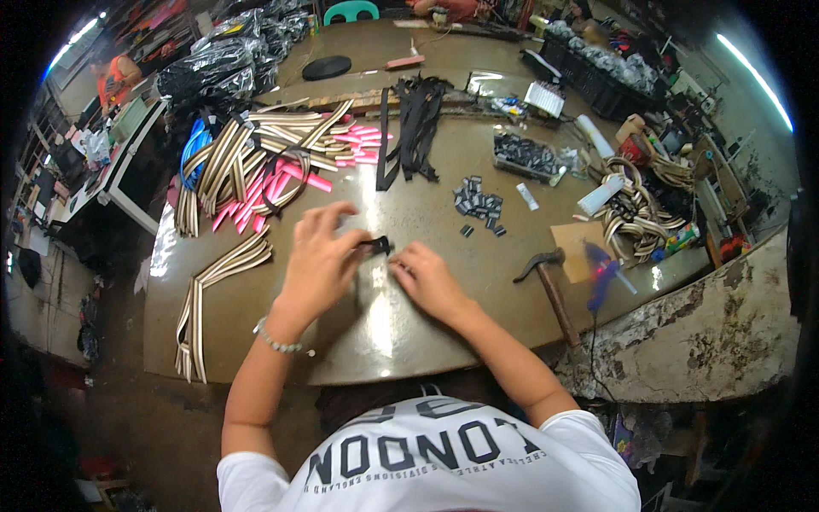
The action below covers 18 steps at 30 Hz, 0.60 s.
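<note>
My left hand (317, 260) pinches a short black strip (377, 246) over the table (490, 286); my right hand (429, 283) curls near its end, gripping or not, I can't tell. This piece seems unfinished, with black straps (418, 128) and small dark pieces (478, 203) lying loose.

My left fingers (348, 240) pinch a black strip (378, 245), my right fingers (411, 258) beside it; a hammer (553, 294) lies at right on the surface (486, 264).

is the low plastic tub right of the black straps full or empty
Well filled: a heap of small dark pieces covers the bottom of the tub. More lie loose on the table in front.
</note>
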{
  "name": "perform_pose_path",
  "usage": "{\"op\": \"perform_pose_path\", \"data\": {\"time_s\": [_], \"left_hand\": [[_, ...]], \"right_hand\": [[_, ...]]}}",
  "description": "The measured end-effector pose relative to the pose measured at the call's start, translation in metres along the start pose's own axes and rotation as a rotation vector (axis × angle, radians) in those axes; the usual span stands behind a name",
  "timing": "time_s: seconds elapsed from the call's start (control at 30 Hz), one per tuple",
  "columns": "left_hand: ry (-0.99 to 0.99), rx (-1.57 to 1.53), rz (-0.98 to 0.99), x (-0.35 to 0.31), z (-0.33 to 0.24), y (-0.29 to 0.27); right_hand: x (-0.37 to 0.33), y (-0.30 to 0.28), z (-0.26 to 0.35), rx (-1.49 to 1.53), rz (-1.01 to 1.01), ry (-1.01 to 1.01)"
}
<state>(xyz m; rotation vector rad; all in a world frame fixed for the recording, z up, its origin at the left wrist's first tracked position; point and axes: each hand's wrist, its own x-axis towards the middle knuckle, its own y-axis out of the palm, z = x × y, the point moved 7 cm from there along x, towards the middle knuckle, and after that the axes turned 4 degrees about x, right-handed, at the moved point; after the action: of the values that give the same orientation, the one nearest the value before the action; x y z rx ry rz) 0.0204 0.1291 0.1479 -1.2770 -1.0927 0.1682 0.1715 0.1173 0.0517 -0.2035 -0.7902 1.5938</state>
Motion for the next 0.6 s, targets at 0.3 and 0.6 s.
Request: {"op": "perform_pose_path", "data": {"time_s": [0.3,0.6], "left_hand": [[-0.639,-0.246,0.032,-0.113,0.029,0.042],[-0.749,-0.296,0.100,-0.139,0.031,0.048]], "right_hand": [[0.012,0.050,-0.003,0.162,0.039,0.150],[-0.003,0.083,-0.014,0.741,0.473,0.623]]}}
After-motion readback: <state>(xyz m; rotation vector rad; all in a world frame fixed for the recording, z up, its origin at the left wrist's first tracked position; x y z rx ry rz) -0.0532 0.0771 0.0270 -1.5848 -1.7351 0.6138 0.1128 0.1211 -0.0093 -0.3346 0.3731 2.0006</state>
